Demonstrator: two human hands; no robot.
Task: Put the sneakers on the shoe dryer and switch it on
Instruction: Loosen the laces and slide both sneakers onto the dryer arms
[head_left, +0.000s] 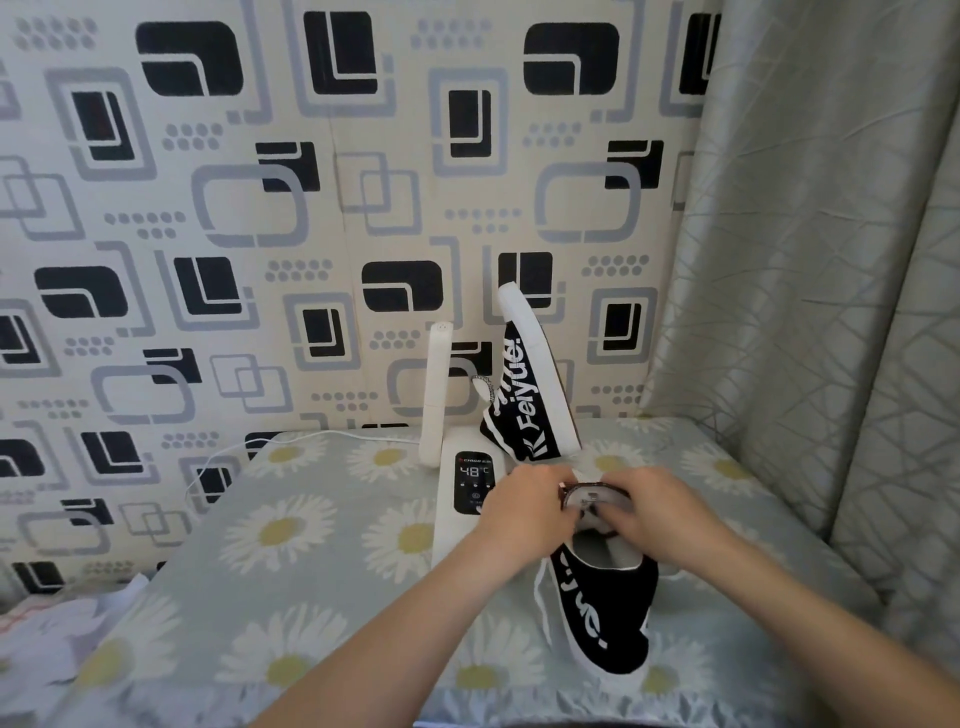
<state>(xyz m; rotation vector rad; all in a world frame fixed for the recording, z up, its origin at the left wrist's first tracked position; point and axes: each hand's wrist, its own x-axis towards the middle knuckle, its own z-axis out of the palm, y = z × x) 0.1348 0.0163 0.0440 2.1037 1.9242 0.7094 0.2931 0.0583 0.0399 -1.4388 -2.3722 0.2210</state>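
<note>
**One sneaker up, second still in my hands**

Nearest me: the second sneaker (602, 608), black w/ white lettering, lies on the daisy-print worktop (291, 530), toe toward me, heel end up between my hands. My left hand (524, 512) and right hand (657, 512) are both closed on its collar and tongue, fingers pinching the edge of the opening. Looks like I'm spreading the mouth so it can slide over a tube, but that's a guess. One white lace trails below my left hand.

Just beyond my left hand: the shoe dryer (470, 486), white body, dark panel lit and reading 48°C. So it seems powered on already; whether it's actually blowing I can't tell, and the small icons under the digits are too fine to read.

Past my hands and up: the first sneaker (527, 384) sits inverted on the right tube, sole facing away to the right, toe up. The left tube (436, 389) stands bare, beyond my left hand.

Done: approx. half. Left: 2nd sneaker onto the bare tube, then confirm the setting.

Hidden: right tube is inside the shoe; my hands cover the heel end and part of the dryer base. The cord (291, 439) runs far left off the worktop edge, plug not in view.
</note>
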